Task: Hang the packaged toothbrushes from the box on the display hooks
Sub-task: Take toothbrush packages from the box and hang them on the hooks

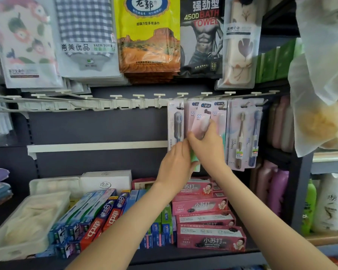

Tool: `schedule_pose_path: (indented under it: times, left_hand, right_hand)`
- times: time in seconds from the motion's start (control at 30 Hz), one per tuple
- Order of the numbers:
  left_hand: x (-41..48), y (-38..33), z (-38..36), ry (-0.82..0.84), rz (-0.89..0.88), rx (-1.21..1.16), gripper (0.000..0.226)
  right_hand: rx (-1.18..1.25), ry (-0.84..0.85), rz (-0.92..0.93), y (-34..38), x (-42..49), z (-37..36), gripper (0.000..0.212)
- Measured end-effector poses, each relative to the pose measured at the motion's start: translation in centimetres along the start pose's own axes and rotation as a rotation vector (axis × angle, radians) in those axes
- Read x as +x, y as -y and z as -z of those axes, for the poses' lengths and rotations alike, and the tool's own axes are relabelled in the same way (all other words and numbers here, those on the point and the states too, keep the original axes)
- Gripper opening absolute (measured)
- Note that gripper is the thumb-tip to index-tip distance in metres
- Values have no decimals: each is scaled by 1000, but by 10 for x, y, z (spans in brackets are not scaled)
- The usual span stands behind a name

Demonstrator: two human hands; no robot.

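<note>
1. The hook rail (137,103) is the landmark: a white strip of pegs across the dark back panel. Toothbrush packs hang only along its right part.
2. The pink toothbrush pack (200,118) sits just under that right part. It is tilted, with its punched top edge up among the pegs, probably so the hole can be lined up with a peg tip.
3. The right hand (207,147), below the rail, pinches this pack closely at mid-height, thumb across the front blister. This looks like the steering grip.
4. The left hand (176,164), lower under the rail and touching the right hand, curls round the pack's green lower end, apparently to stop it swinging. I cannot tell whether it holds further packs behind.
5. Under the rail a grey toothbrush pack (176,123) hangs just left of the held pack. 2 matching pink packs (220,115) flank it, and brown and blue toothbrush packs (244,133) hang further right.
6. Toothpaste boxes (203,205) lie well below the rail and bath towel packs (148,36) hang above it. I cannot pick out the supply box.
</note>
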State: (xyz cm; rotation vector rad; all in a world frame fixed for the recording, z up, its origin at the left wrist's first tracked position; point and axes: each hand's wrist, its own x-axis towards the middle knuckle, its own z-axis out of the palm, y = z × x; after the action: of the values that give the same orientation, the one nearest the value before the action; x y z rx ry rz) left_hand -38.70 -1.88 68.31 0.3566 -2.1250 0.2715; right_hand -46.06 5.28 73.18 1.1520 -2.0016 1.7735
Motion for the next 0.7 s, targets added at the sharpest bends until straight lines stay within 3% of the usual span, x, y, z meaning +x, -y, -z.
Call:
schedule_pose_path:
  times: [0.1, 0.2, 0.4, 0.57, 0.7]
  left_hand:
    - [6, 8, 0, 37, -27, -96, 56]
    - [17, 22, -2, 37, -22, -22, 62]
    - [40, 40, 0, 138, 7, 137, 87]
    - [52, 41, -7, 213, 65, 222, 95]
    - [57, 41, -12, 224, 92, 231, 97]
  right_hand:
    - [-86, 52, 80, -8, 8, 9, 55]
    - [-356, 179, 187, -14, 17, 15, 60]
    - [-592, 127, 204, -12, 38, 18, 56]
    - [-624, 106, 112, -7, 51, 8, 41]
    - [-608, 114, 71, -9, 61, -2, 45]
